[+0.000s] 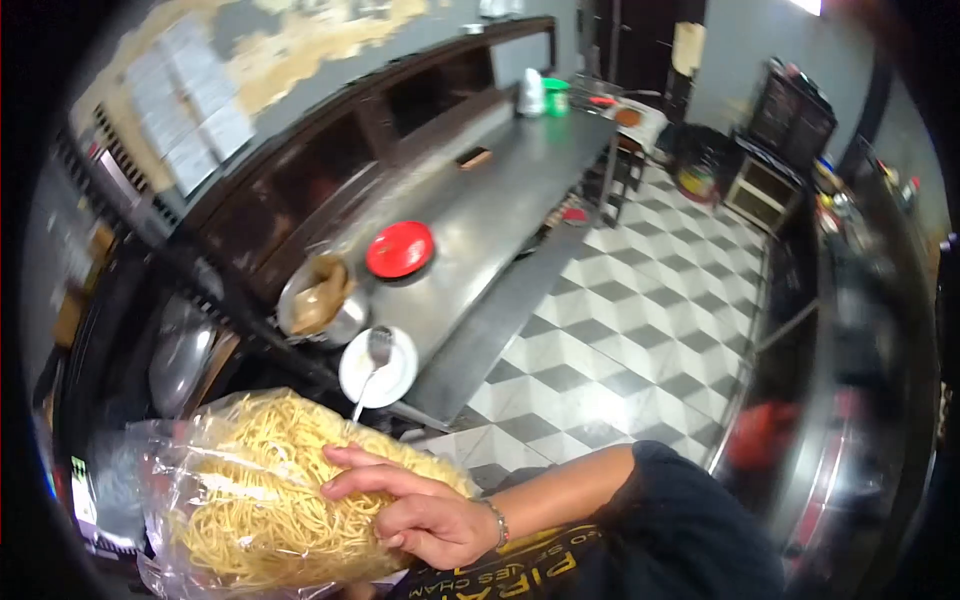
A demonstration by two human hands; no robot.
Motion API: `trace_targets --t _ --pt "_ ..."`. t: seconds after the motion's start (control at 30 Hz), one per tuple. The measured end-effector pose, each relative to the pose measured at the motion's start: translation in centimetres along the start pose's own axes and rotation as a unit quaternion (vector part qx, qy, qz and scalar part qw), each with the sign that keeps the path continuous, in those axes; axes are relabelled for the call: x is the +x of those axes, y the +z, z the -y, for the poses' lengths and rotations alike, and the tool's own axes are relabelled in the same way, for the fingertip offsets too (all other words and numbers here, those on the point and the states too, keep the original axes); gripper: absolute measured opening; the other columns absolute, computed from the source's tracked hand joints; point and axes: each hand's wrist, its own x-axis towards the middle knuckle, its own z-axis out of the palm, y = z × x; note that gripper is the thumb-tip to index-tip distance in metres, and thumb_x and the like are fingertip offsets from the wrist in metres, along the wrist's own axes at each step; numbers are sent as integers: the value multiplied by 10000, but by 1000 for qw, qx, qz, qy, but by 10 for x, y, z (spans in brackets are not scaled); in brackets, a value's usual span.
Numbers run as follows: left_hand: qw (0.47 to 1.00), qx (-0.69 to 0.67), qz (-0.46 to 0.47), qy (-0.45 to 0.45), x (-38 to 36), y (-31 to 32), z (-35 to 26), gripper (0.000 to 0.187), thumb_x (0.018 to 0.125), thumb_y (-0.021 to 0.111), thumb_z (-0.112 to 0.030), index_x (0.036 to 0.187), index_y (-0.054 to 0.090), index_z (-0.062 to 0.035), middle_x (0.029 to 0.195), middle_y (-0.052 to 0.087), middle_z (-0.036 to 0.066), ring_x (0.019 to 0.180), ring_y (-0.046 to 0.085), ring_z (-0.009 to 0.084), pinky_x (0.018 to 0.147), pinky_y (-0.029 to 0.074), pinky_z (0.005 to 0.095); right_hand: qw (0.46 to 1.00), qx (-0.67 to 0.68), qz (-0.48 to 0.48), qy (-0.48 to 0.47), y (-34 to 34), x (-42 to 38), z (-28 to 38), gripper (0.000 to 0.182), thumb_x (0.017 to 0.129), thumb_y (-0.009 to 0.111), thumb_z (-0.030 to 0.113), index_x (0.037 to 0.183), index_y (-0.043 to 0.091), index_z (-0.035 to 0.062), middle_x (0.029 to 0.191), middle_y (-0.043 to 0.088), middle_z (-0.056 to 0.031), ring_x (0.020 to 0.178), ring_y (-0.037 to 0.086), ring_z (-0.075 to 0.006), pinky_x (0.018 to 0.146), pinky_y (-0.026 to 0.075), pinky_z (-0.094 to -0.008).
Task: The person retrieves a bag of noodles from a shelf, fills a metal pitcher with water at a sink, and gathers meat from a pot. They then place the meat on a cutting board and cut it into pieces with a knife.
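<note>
A large clear plastic bag of yellow noodles (pixel 290 490) fills the lower left, close against the dark shirt. Across its right side lies my right hand (pixel 435 510), fingers partly bent and apart, resting on the plastic. A beaded bracelet circles that wrist. Of my left hand, only a sliver of skin may show under the bag at the bottom edge; its fingers are hidden. Just beyond the bag, a white plate (pixel 350 375) with a fork (pixel 380 347) sits at the near end of the steel counter.
On the steel counter (pixel 480 240) are a red plate (pixel 400 249), a metal bowl (pixel 348 318) with brown contents and a green container (pixel 555 97). A lower shelf edge (pixel 500 340) runs beside the tiled floor (pixel 600 370). Dark equipment lines the right.
</note>
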Motion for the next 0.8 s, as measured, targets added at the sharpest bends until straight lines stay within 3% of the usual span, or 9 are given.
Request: trace_targets --t 0.33,0.37,0.4,0.47,0.6,0.67,0.73,0.77,0.8 --pt "962 -107 183 -171 58 231 216 410 964 287 -397 976 518 -59 1287 439 198 1178 417 348 1028 313 473 941 -278 -191 9 -225 -64 97 219 708 547 -57 869 489 79 1269 420 -206 1286 246 -473 1037 140 -593" --pt "970 -79 112 -203 74 245 241 386 972 307 -353 780 463 -57 1174 518 211 1121 471 345 1009 336 482 925 -325 -195 27 -249 -69 99 226 687 550 -57 859 494 77 1263 429 -200 1282 248 -481 1033 141 -599" --pt "960 -96 89 -246 91 266 268 365 969 324 -354 783 455 -69 916 586 149 942 551 279 956 385 456 916 -344 -200 44 -274 -75 99 226 679 552 -61 854 499 72 1261 435 -193 1279 254 -482 1031 139 -606" --pt "921 -134 155 -332 124 296 324 345 973 328 -337 774 443 -78 725 516 72 756 524 202 883 422 401 890 -404 -190 87 -331 -89 95 212 687 540 -62 851 503 67 1249 449 -188 1279 269 -467 1036 144 -597" --pt "873 -141 367 -288 191 347 453 323 984 311 -292 848 513 -79 697 467 10 658 471 146 738 431 320 851 -426 -284 113 -449 -97 83 115 777 496 -39 874 487 21 1197 486 -200 1239 379 -396 1031 288 -469" --pt "849 143 490 -138 203 394 480 288 936 432 -298 1048 524 -49 646 467 6 593 459 128 730 408 296 838 -390 -358 134 -506 -90 77 29 863 455 27 889 445 19 1208 463 -197 1217 402 -346 1010 296 -457" --pt "829 163 299 -443 195 449 503 385 815 584 -253 1136 542 -44 676 535 45 624 520 173 660 396 312 828 -399 -369 138 -563 -74 75 42 882 454 55 897 441 18 1207 463 -194 1195 419 -321 999 310 -437" --pt "828 165 300 -445 209 471 515 385 815 584 -253 1136 542 -44 676 535 45 624 520 173 660 396 312 820 -407 -378 138 -592 -65 76 69 901 453 83 905 437 16 1206 463 -191 1174 437 -296 988 324 -418" --pt "755 293 562 -169 226 494 528 336 765 619 -227 1045 575 -47 689 553 72 639 541 204 646 402 334 820 -405 -380 137 -621 -59 77 69 901 453 83 905 437 16 1206 463 -191 1174 437 -296 988 324 -418"
